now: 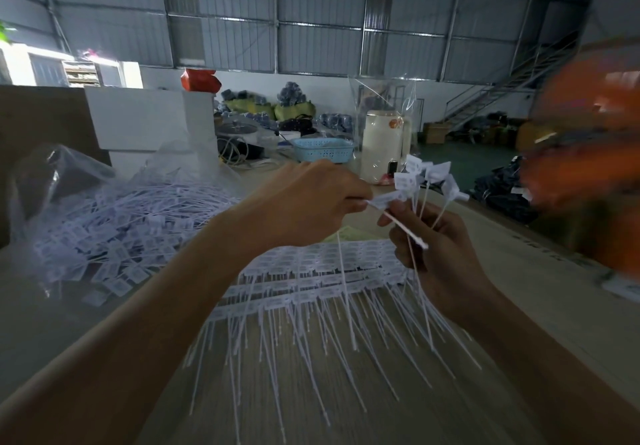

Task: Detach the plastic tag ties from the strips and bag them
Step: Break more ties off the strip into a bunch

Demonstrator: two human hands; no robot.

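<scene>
two forearms, entering from the near edge and meeting mid-scene above the table [519,271].

strips of tag ties [311,271]: laid flat in overlapping rows, heads far, tails fanned toward the near edge; at least four rows show, exact count hidden by overlap. likely stacked so that one strip lifts off at a time.

right hand [440,254]: fingers curled round the stems of a small bunch of ties [426,174], heads up; about five or six heads show, blur prevents a firm count. held upright, apparently to present each head for plucking while the tails hang down over the strips.

left hand [311,202]: fingers closed, thumb and fingertips pinching one tie [384,199] at its head, just beside the right hand's bunch. judged step: pulling this tie off the bunch.

loose detached ties [121,237]: one heap, left, too many to count, lying on and in crumpled clear plastic [69,174], probably the bag receiving them. bagging appears well underway, many strips remaining.

further back, one each: blue basket [323,150], cream jug [384,147], upright clear bag [384,95].

orange blur [588,154], right: unidentifiable.
</scene>
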